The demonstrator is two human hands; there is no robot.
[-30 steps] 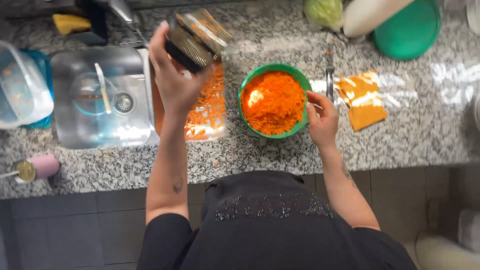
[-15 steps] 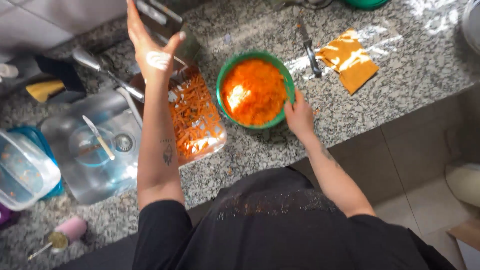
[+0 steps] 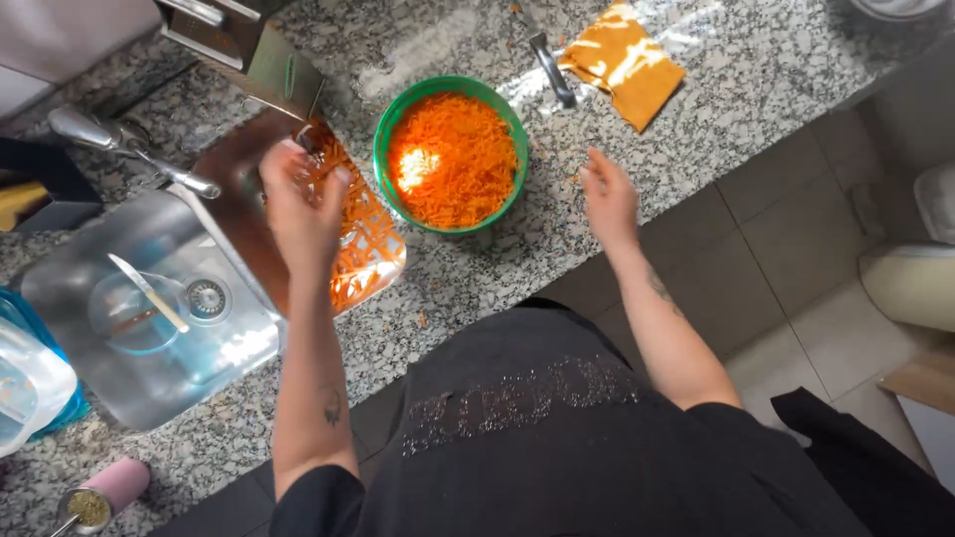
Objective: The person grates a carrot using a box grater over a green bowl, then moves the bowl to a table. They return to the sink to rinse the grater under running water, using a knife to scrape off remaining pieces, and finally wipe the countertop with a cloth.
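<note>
**Gathering the grated carrot off the board**

Landmark: the green bowl (image 3: 451,151), full of grated carrot, standing on the granite counter (image 3: 756,70).

The left hand (image 3: 301,204) is over the cutting board (image 3: 343,234), which lies just left of the bowl & carries loose carrot shreds (image 3: 363,239). Its fingers are bent downward, half curled, touching or nearly touching the shreds; I cannot tell if they hold some. The right hand (image 3: 609,197) hovers right of the bowl, fingers loosely spread, holding nothing.

To do this step well, in my judgement: cup the left fingers & sweep the shreds together toward the bowl side, w/o pushing them over the board's near edge. The right hand would better steady the bowl rim or the board, bc the board partly overhangs the sink (image 3: 149,308), further left of the bowl.

The grater (image 3: 249,45) lies behind the board, up-left of the bowl. A knife (image 3: 550,68) & an orange cloth (image 3: 622,62) lie behind the bowl, to the right.
</note>
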